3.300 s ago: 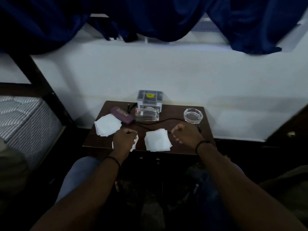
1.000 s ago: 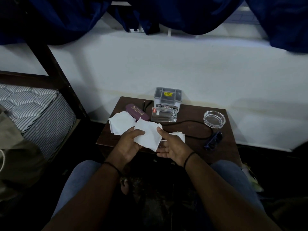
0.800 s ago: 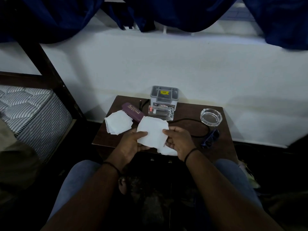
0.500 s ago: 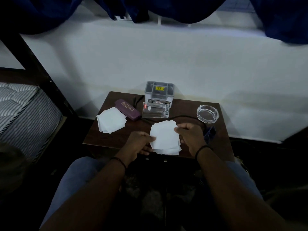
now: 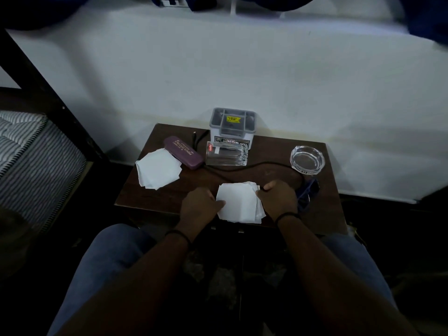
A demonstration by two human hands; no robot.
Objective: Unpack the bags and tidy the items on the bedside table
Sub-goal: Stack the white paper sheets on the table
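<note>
resting at far left, striped mattress (image 5: pixel 36 151) beside dark desk (image 5: pixel 322 214). loose pile of white papers (image 5: pixel 158 171) at desk's left, purple glasses case (image 5: pixel 183 152) touching its far edge. left hand (image 5: pixel 199 206) pinching left edge of white paper stack (image 5: pixel 238 202) near front edge. behind: clear plastic box (image 5: pixel 226 154), grey organiser (image 5: pixel 232 124), black cable (image 5: pixel 254 166). right hand (image 5: pixel 277 199) curled on stack's right edge, gripping it. glass ashtray (image 5: pixel 307 160) far right, blue glasses (image 5: pixel 308 192) just beside right hand.
</note>
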